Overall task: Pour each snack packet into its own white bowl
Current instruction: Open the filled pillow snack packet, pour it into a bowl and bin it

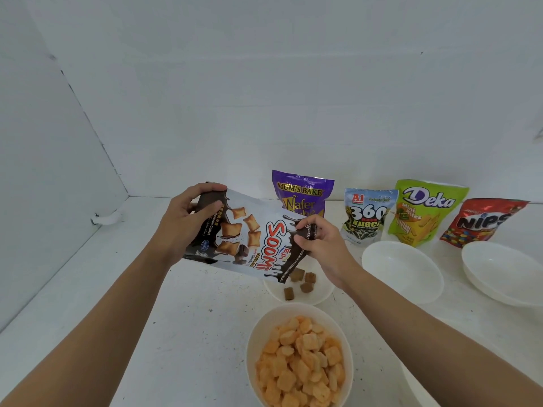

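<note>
I hold a white and brown Soomi snack packet (246, 236) tipped sideways over a white bowl (323, 295). My left hand (183, 218) grips the packet's raised bottom end. My right hand (320, 245) pinches its lower, open end. Several brown snack pieces (302, 282) lie in that bowl, just below the packet's mouth. Nearer to me stands a white bowl (255, 333) full of orange square snacks (302, 359).
Along the back wall stand a purple Mum's Bake packet (302, 189), a blue 360 Kuaci packet (367, 215), a green Deka packet (423, 212) and a red Nips packet (482, 221). Two bare white bowls (402, 271) (502, 274) sit at the right.
</note>
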Motion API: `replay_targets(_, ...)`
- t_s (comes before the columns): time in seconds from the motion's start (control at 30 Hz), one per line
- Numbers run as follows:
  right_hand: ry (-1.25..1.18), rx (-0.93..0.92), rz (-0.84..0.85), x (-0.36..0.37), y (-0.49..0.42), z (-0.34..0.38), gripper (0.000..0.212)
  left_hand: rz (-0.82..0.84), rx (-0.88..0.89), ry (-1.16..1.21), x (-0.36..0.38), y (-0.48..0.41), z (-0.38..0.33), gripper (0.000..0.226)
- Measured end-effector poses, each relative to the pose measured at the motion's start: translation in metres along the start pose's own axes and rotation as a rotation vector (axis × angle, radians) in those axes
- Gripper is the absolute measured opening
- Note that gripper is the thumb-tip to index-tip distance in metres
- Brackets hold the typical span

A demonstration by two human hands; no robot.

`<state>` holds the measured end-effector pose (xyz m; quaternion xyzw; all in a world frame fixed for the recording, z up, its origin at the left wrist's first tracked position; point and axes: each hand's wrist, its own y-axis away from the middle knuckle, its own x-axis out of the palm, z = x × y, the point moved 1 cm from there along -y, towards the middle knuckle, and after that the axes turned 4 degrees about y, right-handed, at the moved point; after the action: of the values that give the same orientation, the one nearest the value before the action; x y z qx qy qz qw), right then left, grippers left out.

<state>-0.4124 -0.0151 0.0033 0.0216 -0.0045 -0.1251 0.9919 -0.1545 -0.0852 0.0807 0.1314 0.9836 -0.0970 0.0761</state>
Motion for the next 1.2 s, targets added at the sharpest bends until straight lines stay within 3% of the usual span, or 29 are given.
replay_targets(0.27,0.002,-0.118,-0.105,0.008,0.002,0.004,0.024,-0.027,0.009,0.012,0.001,-0.001,-0.007,0.026)
replay_targets(0.47,-0.005,0.053,-0.002,0.004,0.002,-0.008,0.023,-0.007,0.021,-0.079,0.003,-0.001,-0.01,0.026)
replay_targets(0.7,-0.024,-0.049,-0.117,0.002,0.001,0.001,0.024,-0.028,0.012,-0.041,0.008,-0.001,-0.012,0.026)
replay_targets(0.9,0.006,0.056,-0.053,0.001,0.004,-0.008,0.023,-0.001,0.036,-0.091,0.012,-0.002,-0.018,0.025)
replay_targets(1.2,-0.012,-0.086,-0.132,0.001,0.008,0.006,0.019,-0.022,0.051,-0.049,0.011,-0.001,-0.024,0.025)
